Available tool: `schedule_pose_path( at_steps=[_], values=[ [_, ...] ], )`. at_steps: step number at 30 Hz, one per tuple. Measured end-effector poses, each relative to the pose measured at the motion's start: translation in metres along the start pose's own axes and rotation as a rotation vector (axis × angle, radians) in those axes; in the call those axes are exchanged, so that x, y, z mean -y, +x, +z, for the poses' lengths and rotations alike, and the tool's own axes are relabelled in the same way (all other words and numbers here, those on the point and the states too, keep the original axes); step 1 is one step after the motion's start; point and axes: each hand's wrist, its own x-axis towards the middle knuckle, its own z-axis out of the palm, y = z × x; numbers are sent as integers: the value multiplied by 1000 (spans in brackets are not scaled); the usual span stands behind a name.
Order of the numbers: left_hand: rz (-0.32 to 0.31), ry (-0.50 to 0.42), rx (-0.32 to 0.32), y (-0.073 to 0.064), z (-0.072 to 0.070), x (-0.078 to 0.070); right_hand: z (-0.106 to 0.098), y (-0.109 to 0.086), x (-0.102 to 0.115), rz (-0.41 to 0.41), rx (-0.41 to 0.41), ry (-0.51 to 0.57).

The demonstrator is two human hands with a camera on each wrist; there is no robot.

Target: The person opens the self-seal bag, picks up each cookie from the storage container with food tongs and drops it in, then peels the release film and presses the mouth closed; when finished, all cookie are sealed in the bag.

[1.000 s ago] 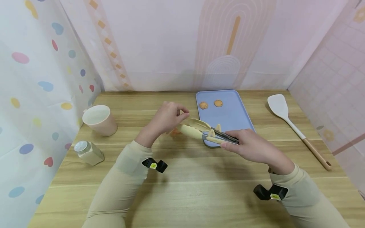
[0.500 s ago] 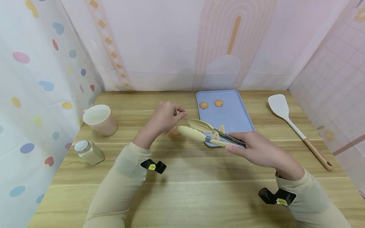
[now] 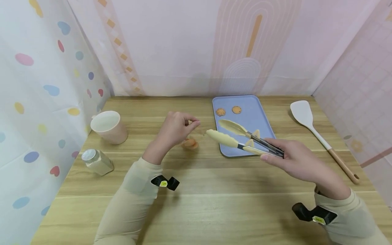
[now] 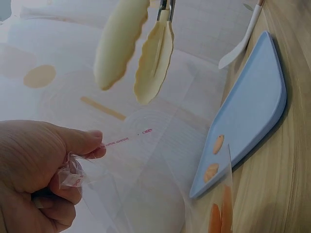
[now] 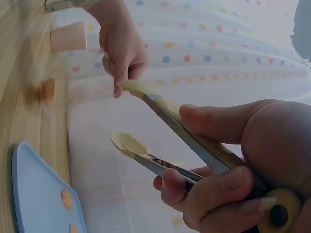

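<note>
Pinched at its top edge by my left hand (image 3: 174, 129) is a clear plastic bag (image 4: 141, 184), with red print along the rim. Orange-brown cookies (image 3: 191, 143) sit low in the bag, just above the table. My right hand (image 3: 297, 160) grips cream-tipped metal tongs (image 3: 245, 139) whose jaws are spread apart with nothing between them. The tongs' tips point left toward the bag, apart from it, over the near part of the blue tray (image 3: 263, 126). On the tray's far left lie a flower-shaped cookie (image 3: 220, 112) and a round cookie (image 3: 236, 109).
A pink mug (image 3: 110, 127) and a glass jar with a white lid (image 3: 97, 162) stand at the left of the wooden table (image 3: 202, 207). At the right lies a white spatula (image 3: 324, 143) with a wooden handle. Patterned curtains hang behind and beside the table.
My right hand has drawn the tongs back to the right, away from the bag, and their jaws stand wider apart. My left hand stays almost in place, still holding the bag.
</note>
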Motion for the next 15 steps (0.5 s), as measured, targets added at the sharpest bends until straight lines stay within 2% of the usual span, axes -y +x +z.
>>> schedule_pose_path(
  at_steps=[6,15],
  values=[
    [9,-3,-24,-2,-1,1,0,15,-13,68,-34,-77],
    [14,-21,-1,-2,-1,2,11,57,-46,98,-65,-158]
  ],
)
